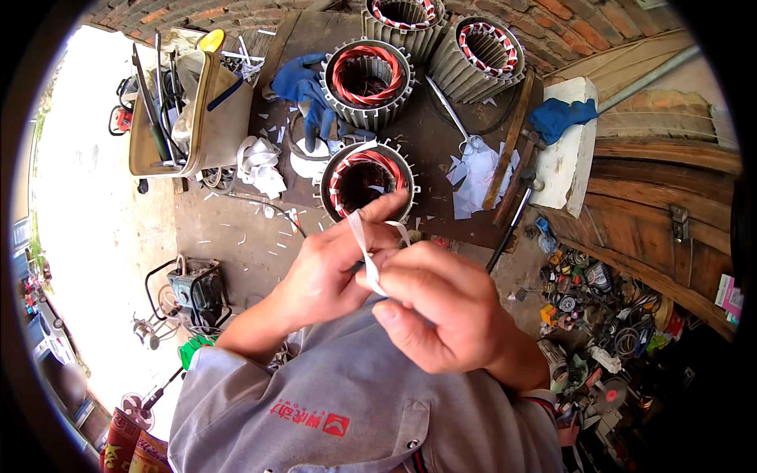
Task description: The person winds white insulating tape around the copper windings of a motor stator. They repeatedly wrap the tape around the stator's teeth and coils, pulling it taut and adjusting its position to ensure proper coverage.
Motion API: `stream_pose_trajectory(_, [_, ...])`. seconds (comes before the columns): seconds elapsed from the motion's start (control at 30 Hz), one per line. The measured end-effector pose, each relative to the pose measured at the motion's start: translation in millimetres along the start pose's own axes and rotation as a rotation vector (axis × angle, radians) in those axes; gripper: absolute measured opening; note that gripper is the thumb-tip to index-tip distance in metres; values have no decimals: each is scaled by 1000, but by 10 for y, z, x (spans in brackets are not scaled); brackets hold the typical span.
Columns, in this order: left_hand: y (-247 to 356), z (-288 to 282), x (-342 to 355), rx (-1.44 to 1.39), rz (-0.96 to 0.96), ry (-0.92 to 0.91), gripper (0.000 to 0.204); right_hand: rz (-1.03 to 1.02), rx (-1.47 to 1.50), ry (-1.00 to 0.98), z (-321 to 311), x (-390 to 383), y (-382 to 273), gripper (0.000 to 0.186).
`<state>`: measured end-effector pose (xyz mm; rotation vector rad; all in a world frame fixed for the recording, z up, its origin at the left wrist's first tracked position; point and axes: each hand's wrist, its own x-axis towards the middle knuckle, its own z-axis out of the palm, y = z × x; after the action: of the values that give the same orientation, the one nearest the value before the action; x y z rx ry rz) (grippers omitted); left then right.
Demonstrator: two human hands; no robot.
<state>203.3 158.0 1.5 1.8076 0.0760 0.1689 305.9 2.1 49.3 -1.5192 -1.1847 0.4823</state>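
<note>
In front of my chest both hands work on a narrow white cloth tape [365, 251]. My left hand [319, 272] is closed, its index finger stretched forward with the tape looped across it; the other fingers are curled and partly hidden. My right hand [445, 303] pinches the tape between thumb and fingers. Just beyond my fingertips stands a motor stator [327, 180], a ribbed metal housing with a ring of windings wrapped in red and white. Neither hand visibly touches it. Behind it is a second stator [367, 75] with a red-wrapped ring.
Two more stators, one grey finned [465, 67], stand near the brick wall. Blue gloves [311, 91] lie beside the stators. Scissors [453, 114] rest by white paper scraps [477, 177]. A tool-filled plastic bin [213, 118] is left; a hammer [516, 213] and wooden strip [509, 150] are right.
</note>
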Motion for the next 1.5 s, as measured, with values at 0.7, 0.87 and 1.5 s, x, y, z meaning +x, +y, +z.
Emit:
stream_pose_trajectory(0.7, [-461, -498, 554, 68, -281, -530, 24, 219, 1061, 559, -105, -143, 153, 33])
stream_pose_trajectory(0.87, [-607, -455, 657, 527, -146, -541, 15, -125, 1023, 656, -695, -445, -417, 35])
stream_pose_trajectory(1.5, [-739, -348, 461, 680, 82, -361, 8, 125, 411, 1282, -1348, -1605, 86, 26])
